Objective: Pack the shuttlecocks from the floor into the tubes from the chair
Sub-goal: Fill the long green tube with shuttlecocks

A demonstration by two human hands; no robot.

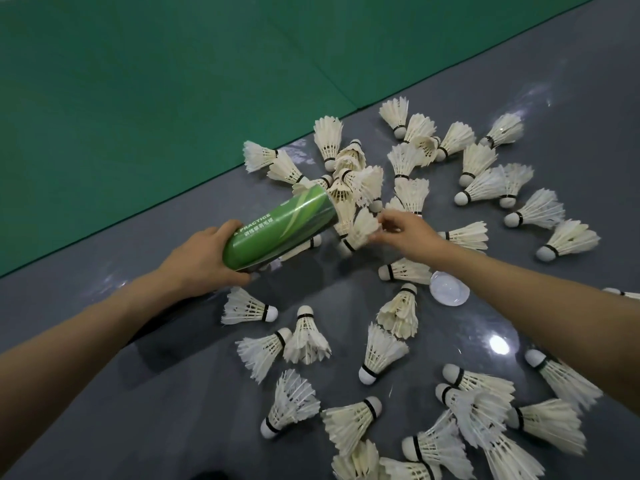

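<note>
Left hand (204, 258) grips tube (280, 230), right hand (406, 231) pinches shuttlecock (362, 231)

- On the green tube (282, 230) I read "PRACTICE" in white capitals.
- Under it runs a line of white Chinese characters, too small for me to make out.

Tube (277, 233): near end hidden under left hand (201, 258); inside not visible, small print unreadable. White lid (450, 292) partly behind right forearm (502, 282). Shuttlecocks (356, 462) cut off at bottom edge; another shuttlecock (621, 292) cut at right edge. Dark shape (214, 476), bottom edge: unidentifiable.
</note>
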